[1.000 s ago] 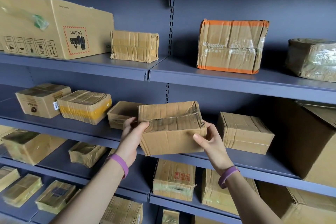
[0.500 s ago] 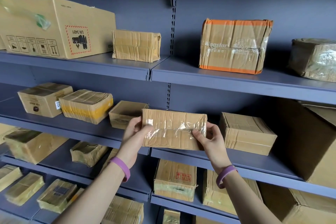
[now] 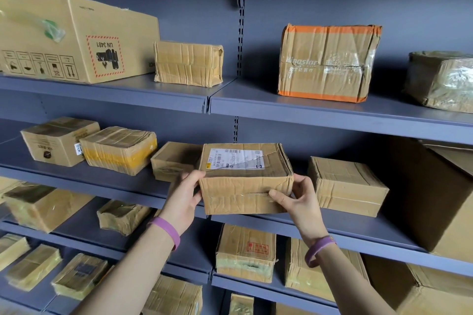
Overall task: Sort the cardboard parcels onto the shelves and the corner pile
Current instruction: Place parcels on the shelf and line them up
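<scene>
So the parcel (image 3: 245, 181) is at the front edge of the middle shelf (image 3: 340, 225), label up, between a small box (image 3: 171, 161) and a taped box (image 3: 345, 186). The left grip (image 3: 184, 194) curls round its left end and the right grip (image 3: 299, 199) clamps the right end, thumb on the front. Can't tell if it's actually resting on the shelf.

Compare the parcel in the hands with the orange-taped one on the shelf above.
The held parcel, gripped by the left hand and right hand, looks flatter; the orange-taped parcel stands taller, untouched. The held parcel bears a white label; the orange-taped parcel shows printed lettering. Both are crumpled brown cardboard.
</scene>
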